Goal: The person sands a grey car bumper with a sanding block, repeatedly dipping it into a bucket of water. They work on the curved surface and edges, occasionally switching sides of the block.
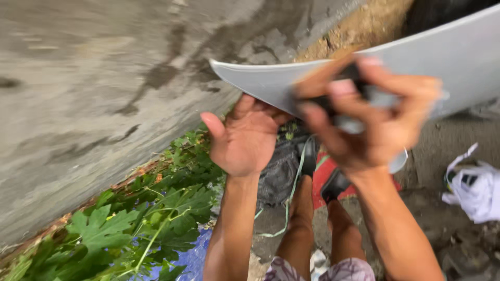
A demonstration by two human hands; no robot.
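A wide grey sheet with a pointed tip crosses the upper right, close to the camera. My left hand is raised palm up, its fingers curled behind the sheet's lower edge near the tip. My right hand is blurred and closed around a small dark object with a brownish part, pressed against the sheet's face. What the object is cannot be made out. My bare legs and a red and black sandal show below the hands.
A stained concrete wall fills the left. Cut green leaves lie along its base on a blue sheet. A dark cloth and green cord lie by my feet. At right lies a white bag.
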